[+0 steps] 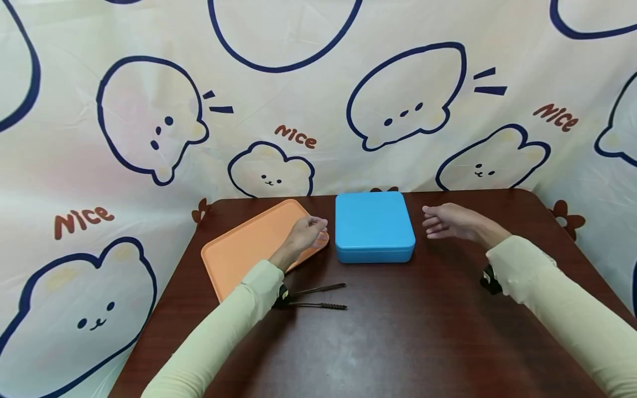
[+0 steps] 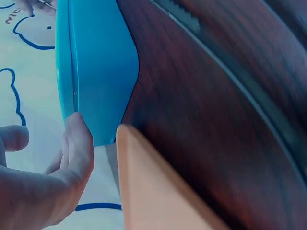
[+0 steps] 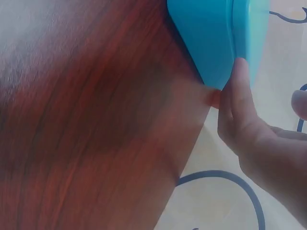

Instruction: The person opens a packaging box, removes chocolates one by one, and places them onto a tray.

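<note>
A light-blue lidded box [image 1: 375, 226] sits on the table between my two hands, its lid down. Just left of it, my left hand [image 1: 302, 235] hovers over the right end of an orange tray [image 1: 249, 249], fingers loosely bent and holding nothing. In the left wrist view its fingertips overlap the box's side near the lid seam. My right hand [image 1: 448, 220] is to the right of the box with a small gap, fingers loosely extended toward it and nothing in them. In the right wrist view the fingers [image 3: 242, 91] point at the box's lid edge.
Dark tongs with ridged tips [image 1: 330, 305] lie on the brown table [image 1: 378, 342] in front of the tray, partly hidden by the left sleeve. A white cloth printed with cartoon bears [image 1: 278, 99] hangs behind and at both sides of the table.
</note>
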Motion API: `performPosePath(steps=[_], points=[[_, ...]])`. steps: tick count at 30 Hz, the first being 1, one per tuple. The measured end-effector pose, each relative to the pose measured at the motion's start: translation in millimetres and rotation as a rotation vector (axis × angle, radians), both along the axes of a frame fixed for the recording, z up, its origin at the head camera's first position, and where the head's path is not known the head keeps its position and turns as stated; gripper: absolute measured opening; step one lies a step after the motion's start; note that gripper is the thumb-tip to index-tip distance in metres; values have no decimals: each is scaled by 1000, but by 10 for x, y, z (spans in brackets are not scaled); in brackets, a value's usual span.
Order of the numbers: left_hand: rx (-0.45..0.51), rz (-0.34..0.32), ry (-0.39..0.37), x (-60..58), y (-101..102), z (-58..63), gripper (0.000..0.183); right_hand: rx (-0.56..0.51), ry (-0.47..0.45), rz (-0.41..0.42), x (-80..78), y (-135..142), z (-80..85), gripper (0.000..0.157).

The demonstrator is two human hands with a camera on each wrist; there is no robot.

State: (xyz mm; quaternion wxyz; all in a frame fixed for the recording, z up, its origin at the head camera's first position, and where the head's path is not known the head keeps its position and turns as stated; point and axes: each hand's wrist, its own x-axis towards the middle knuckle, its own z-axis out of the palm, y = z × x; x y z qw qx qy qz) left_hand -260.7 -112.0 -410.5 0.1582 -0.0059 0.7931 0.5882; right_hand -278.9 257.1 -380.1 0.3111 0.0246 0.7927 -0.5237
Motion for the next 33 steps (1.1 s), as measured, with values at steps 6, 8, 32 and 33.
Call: performPosePath(steps=[6, 8, 32, 33], points=[[101, 21, -124, 4, 51, -9, 40, -49, -48, -18, 10, -43, -18, 65], [117, 21, -150, 7, 58, -15, 41, -52, -49, -25, 17, -59, -27, 64], [78, 20, -203, -2, 141, -78, 35, -103, -113, -45, 45, -212, -168, 55], [80, 22, -209, -1, 142, -75, 35, -103, -114, -48, 45, -212, -174, 55]])
